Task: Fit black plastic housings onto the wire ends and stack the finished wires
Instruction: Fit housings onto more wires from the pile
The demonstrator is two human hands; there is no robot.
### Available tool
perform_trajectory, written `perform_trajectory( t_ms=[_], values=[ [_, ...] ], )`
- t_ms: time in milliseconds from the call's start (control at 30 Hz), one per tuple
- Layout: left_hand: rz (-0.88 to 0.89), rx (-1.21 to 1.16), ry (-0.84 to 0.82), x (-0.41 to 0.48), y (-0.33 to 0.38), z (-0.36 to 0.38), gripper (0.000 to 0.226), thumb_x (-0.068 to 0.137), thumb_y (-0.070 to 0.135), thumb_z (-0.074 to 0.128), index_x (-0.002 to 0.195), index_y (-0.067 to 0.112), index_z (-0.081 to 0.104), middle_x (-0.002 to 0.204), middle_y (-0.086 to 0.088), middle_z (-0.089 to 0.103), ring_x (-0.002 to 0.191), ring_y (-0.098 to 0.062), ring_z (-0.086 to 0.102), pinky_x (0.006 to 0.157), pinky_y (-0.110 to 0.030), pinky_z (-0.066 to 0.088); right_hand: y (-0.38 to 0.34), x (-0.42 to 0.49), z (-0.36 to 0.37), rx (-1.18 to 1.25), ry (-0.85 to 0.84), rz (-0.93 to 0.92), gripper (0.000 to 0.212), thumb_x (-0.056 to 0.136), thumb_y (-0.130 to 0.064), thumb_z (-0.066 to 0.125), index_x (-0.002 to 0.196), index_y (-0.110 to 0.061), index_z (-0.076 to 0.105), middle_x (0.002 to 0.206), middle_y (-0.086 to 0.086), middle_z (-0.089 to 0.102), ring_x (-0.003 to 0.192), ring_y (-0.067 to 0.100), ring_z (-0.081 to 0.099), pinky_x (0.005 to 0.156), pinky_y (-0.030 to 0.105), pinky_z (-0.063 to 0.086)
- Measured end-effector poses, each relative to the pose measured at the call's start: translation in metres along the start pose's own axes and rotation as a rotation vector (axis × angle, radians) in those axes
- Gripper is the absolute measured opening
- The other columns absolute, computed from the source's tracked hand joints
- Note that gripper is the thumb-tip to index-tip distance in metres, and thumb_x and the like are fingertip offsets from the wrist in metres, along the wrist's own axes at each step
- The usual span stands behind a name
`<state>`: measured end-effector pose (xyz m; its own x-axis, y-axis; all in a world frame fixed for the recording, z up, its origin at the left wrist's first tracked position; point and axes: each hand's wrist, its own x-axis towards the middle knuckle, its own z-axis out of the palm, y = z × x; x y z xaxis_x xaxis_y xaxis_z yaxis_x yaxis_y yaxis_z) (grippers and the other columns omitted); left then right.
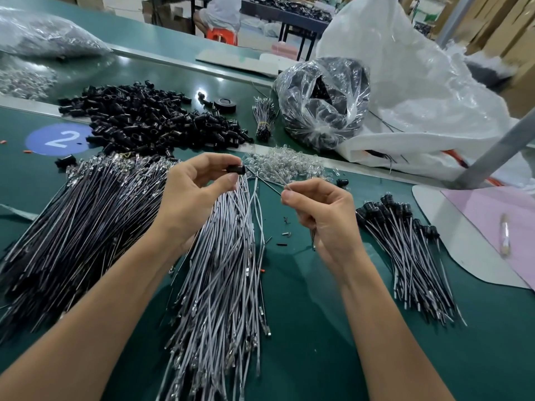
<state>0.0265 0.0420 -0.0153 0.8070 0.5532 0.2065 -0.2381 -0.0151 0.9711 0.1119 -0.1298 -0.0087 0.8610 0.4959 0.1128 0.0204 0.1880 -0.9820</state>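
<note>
A green work table (304, 337) fills the view, and a big white plastic sack (411, 91) slumps at its far right. On the left lies a broad heap of dark wires (72, 227) with metal terminals at their far ends. Beside it, in the middle, lies a heap of grey wires (220, 285) that fans toward the camera. Beyond both spreads a pile of loose black housings (150, 120). To the right of that pile sits a clear bag (324, 105) stuffed with dark parts. The finished wires (411, 256) lie stacked on the right of the table, with the black housings fitted on their far ends. A blue disc (58, 138) on the table left of the housings pile bears a white "2", the only writing that can be read. A small heap of clear glassy pieces (286, 164) lies just behind the hands.

The left hand (197, 192) is raised over the grey heap, its fingers curled. Its thumb and forefinger pinch one black housing (235, 168). The right hand (324, 218) is level with it and a little apart. Its thumb and forefinger pinch the end of a thin wire (286, 186), its other fingers are folded in, and the wire's tail shows below the palm. The wire end and the housing are apart, not yet joined
</note>
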Motion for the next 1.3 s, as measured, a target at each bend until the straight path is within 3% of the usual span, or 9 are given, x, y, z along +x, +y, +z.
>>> perform_trajectory(
  t_ms=[967,1300],
  values=[
    [0.018,0.017,-0.064,-0.0042,0.0036,0.0003,0.033,0.084,-0.010,0.063,0.097,0.018,0.072,0.087,0.009,0.076,0.080,-0.004,0.067,0.079,-0.015,0.052,0.0021,-0.0001,-0.0002,-0.020,0.023,-0.001,0.018,0.074,0.002,0.077,0.069,-0.015,0.075,0.062,0.005,0.064,0.048,0.008,0.040,0.044,0.015,0.031],
    [-0.037,-0.008,-0.051,-0.0059,0.0055,0.0026,0.030,0.085,-0.009,0.063,0.100,0.015,0.072,0.093,-0.002,0.074,0.079,-0.012,0.064,0.088,-0.023,0.054,0.0031,0.0016,-0.0020,-0.009,0.097,-0.018,0.019,0.076,0.002,0.076,0.068,-0.016,0.074,0.063,0.004,0.064,0.047,0.007,0.040,0.044,0.015,0.030]
  ],
)
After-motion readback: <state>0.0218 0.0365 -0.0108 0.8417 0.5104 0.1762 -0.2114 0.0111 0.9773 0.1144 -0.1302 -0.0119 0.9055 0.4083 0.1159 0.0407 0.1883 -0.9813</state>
